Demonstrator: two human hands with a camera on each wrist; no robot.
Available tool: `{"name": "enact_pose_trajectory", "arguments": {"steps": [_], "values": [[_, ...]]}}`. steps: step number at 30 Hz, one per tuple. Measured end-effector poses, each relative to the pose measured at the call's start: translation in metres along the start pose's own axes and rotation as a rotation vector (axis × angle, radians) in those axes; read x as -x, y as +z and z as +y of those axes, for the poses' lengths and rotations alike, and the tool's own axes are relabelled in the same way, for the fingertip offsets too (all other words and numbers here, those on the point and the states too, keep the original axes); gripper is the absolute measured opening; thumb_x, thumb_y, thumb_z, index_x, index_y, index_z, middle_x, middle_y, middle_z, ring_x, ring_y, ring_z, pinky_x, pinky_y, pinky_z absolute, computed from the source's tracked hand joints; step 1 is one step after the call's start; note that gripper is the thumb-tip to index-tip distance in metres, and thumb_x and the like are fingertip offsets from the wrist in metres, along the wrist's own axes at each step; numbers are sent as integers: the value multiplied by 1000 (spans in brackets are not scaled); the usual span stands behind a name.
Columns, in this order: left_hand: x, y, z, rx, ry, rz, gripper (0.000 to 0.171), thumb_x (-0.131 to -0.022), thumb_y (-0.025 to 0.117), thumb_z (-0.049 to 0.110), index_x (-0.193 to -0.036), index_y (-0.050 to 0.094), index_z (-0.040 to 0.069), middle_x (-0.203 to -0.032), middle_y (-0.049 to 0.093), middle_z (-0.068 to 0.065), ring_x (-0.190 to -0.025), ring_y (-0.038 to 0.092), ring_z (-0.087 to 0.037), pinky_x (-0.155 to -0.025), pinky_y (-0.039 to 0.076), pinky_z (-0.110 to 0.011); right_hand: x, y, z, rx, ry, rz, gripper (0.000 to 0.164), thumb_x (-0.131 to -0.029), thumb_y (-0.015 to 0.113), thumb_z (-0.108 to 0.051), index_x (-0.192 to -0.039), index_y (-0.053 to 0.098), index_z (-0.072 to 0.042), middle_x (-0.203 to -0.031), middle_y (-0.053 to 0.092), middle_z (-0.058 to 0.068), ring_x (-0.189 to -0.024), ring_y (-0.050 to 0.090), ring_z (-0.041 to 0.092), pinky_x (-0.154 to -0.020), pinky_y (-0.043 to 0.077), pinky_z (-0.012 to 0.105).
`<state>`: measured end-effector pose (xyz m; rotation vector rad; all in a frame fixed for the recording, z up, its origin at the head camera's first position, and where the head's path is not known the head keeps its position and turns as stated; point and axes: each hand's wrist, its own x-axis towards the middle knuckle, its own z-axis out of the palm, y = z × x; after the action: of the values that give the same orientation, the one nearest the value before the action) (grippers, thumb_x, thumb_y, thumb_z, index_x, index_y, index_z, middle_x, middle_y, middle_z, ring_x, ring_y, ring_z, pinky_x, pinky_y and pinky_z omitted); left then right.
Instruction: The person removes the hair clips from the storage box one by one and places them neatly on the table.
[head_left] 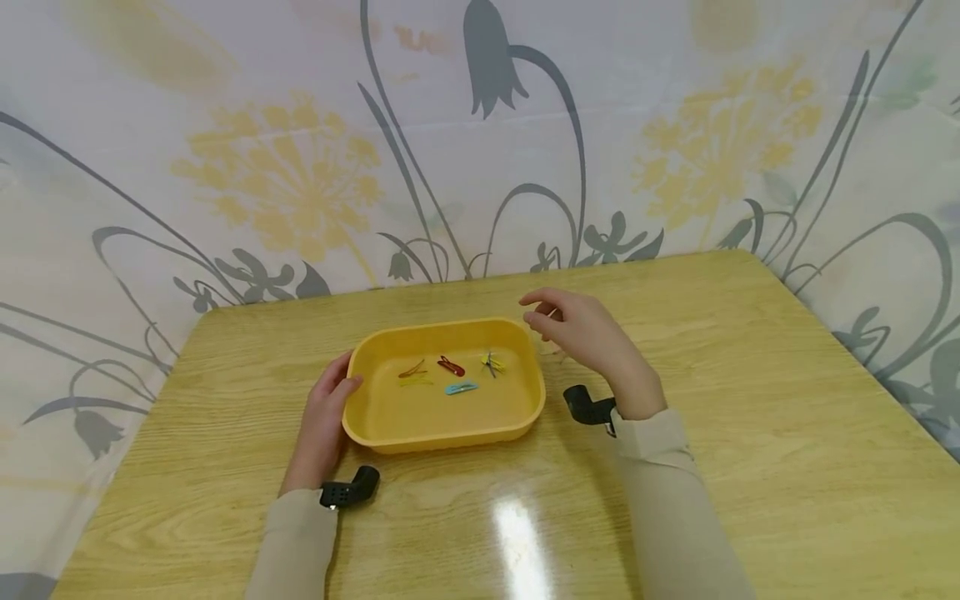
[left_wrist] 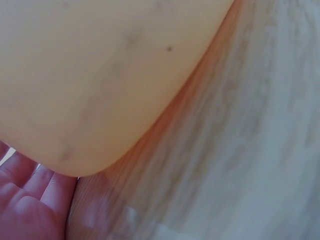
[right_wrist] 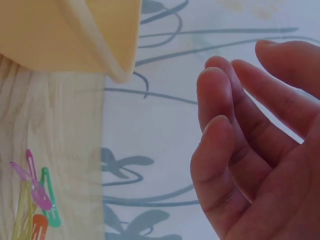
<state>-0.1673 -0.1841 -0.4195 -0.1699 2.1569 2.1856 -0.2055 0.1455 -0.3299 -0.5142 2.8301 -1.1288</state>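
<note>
A yellow plastic tray [head_left: 390, 412] stands on the table with several snap hair clips inside. Among these are a red clip [head_left: 452, 367], a light blue clip [head_left: 461, 388] and an orange clip [head_left: 412, 369]. My left hand [head_left: 324, 417] grips the tray's left end, thumb at the rim; in the left wrist view its fingers lie against the outer wall. Beyond the tray's right end, my right hand [head_left: 588, 335] hovers with fingers loosely bent, holding nothing. On the tabletop in the right wrist view lie more clips, including a purple clip [right_wrist: 41, 195] and a green clip [right_wrist: 51, 200].
The wooden table [head_left: 750, 400] extends on both sides of the tray. Behind it hangs a white flower-patterned backdrop [head_left: 450, 167]. Both wrists wear a small black camera, such as the left wrist camera [head_left: 350, 488].
</note>
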Motion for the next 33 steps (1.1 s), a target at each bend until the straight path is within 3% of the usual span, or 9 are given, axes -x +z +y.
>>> {"name": "enact_pose_trajectory", "arguments": {"steps": [17,33], "values": [[0,1,-2,8,14,-1,43,-94,40,17,-137,34,15,-138,34,0,-120,38,-18,-93,38,-27,-14,6,-8,18,-54,19,30,-91,50,-29,-118,55,-16,-93,61,0,-73,58,17,-66,47,31],[0,-1,-4,-5,20,0,43,-94,41,18,-137,35,16,-137,34,0,-118,39,-18,-89,40,-23,-20,15,-15,-13,-26,4,30,-91,50,-29,-117,55,-16,-94,60,0,-77,58,21,-66,48,30]]}}
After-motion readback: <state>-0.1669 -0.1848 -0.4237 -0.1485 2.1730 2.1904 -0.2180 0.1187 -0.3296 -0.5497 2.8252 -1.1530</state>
